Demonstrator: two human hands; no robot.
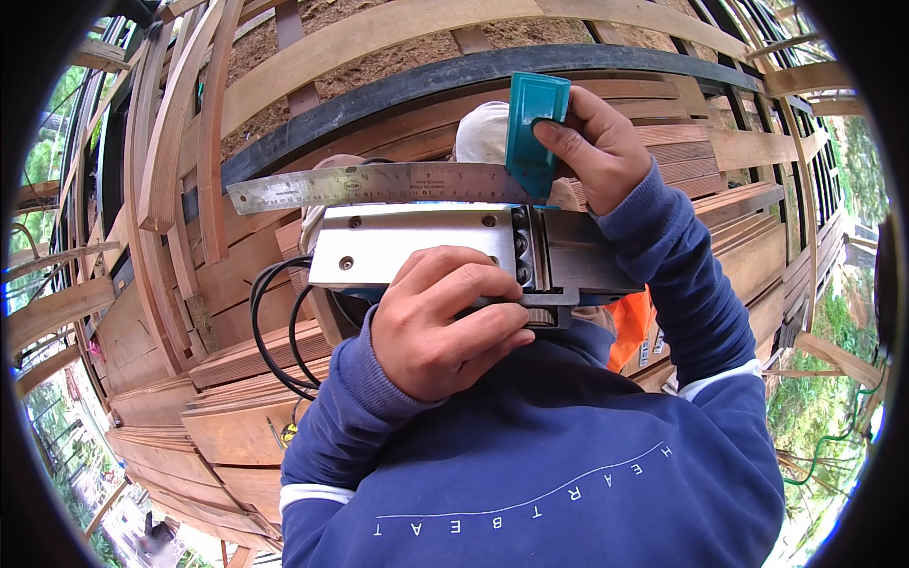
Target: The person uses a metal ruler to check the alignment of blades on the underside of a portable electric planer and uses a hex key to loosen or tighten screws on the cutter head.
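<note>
An electric planer [412,237] lies sole up in front of my body, its silver plate to the left and a darker plate to the right of the cutter slot. My left hand [450,322] is closed over its near side, with the fingertips by a ridged knob [541,317] and the slot. In my right hand [601,147] is the teal handle of a try square [536,118], pinched between thumb and fingers. The square's steel ruled blade [379,185] stretches left along the planer's far edge. Whether it touches the sole I cannot tell.
Black cable loops [270,322] hang at the planer's left end. Stacked brown boards [246,417] lie around me, with a dark beam [417,83] and pale timber rails [360,47] beyond. Orange material [626,327] shows below my right forearm. Upright timbers [156,189] stand at left.
</note>
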